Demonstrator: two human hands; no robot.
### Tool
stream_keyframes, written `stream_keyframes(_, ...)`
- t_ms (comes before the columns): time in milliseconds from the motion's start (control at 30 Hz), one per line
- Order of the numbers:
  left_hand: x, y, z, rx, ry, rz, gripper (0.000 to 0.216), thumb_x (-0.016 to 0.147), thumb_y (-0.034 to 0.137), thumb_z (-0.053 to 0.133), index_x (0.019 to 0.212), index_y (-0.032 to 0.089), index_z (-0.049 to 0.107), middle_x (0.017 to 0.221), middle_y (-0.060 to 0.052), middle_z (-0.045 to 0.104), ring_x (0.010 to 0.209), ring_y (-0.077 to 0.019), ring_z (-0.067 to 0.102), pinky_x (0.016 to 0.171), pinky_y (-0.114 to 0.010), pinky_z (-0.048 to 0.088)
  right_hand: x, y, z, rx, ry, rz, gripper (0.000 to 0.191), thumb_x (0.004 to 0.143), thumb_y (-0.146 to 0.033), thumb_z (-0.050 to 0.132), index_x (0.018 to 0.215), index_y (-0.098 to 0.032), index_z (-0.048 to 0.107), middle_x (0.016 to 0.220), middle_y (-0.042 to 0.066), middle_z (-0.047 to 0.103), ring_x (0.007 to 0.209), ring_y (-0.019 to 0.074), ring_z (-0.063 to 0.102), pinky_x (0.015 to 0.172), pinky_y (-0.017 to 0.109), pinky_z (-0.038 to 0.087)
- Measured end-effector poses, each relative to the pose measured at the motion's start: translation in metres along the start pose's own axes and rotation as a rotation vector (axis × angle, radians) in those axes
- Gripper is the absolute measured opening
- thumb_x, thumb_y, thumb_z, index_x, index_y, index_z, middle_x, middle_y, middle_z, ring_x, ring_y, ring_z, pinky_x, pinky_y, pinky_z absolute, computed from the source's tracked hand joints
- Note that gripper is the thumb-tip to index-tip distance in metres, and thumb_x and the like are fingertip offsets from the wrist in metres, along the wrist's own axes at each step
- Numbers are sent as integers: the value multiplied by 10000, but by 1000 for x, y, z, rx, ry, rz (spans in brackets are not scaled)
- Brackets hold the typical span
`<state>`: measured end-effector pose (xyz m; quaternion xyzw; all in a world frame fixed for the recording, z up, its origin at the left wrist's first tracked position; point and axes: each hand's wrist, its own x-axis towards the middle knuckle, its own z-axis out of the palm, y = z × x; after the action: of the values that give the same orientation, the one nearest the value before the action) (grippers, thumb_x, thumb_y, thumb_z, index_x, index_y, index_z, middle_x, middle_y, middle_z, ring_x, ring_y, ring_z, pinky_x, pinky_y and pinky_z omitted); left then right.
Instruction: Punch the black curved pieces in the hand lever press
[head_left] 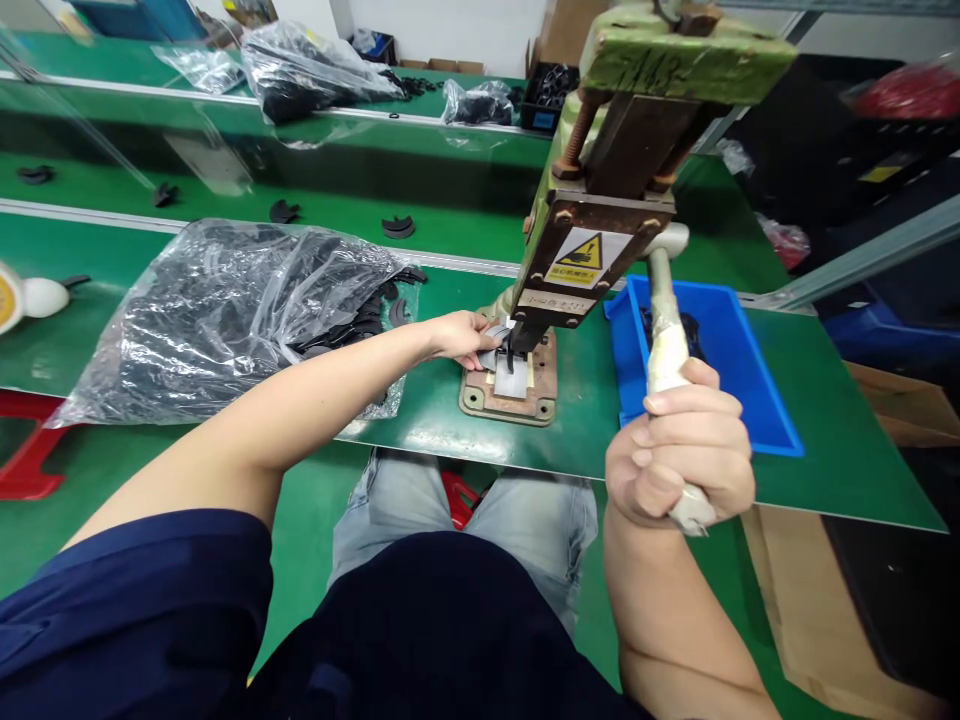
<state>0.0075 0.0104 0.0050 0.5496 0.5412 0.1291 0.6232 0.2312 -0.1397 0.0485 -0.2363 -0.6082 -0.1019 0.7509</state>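
A green hand press (630, 150) stands upright on the bench, its ram low over a metal base plate (510, 408). My right hand (682, 450) is wrapped around the taped lever handle (666, 345) of the press. At the base, the fingers of my left hand (461, 338) pinch a small curved dark part (491, 345) beside the ram tip. Part of that piece is covered by my fingers and the ram. Left of the press lies a clear plastic bag (225, 310) with many black curved parts (367, 320) spilling from its opening.
A blue bin (742, 360) holding some dark pieces stands right of the press. Behind, several black curved parts lie along a green belt (330, 225). More bags (307, 75) and a black crate (551, 95) sit farther back. A white rounded object (37, 298) is at far left.
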Motion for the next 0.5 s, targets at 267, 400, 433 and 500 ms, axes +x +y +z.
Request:
stream_keyframes(267, -8, -4, 7, -33, 27, -1, 328, 902, 398, 862, 936, 176, 621, 661, -6, 704, 549, -124, 716, 593, -196, 591, 3, -4, 1, -36, -41, -17, 485, 982, -443, 622, 597, -238, 410, 580, -44, 488, 731, 149, 676, 1018, 534, 612)
stream_keyframes(400, -4, 1, 4, 24, -2, 39, 277, 894, 330, 862, 947, 173, 641, 654, 3, 694, 536, -132, 715, 581, -198, 593, 5, -8, -4, -46, -87, 24, 446, 973, -438, 641, 613, -248, 458, 588, -38, 519, 745, 167, 684, 1036, 563, 611)
stream_keyframes(433, -3, 2, 2, 34, -20, 54, 260, 895, 307, 858, 949, 171, 644, 659, 4, 695, 535, -132, 716, 581, -199, 597, 6, -9, -6, -50, -111, 39, 433, 974, -439, 644, 622, -251, 475, 598, -36, 534, 759, 170, 690, 1050, 570, 606)
stream_keyframes(500, -2, 2, -2, 39, -48, 93, 248, 889, 281, 860, 948, 165, 648, 674, 7, 699, 537, -130, 718, 582, -201, 606, 7, -11, -9, -49, -154, 55, 414, 979, -441, 649, 639, -251, 507, 621, -32, 563, 793, 170, 701, 1073, 583, 595)
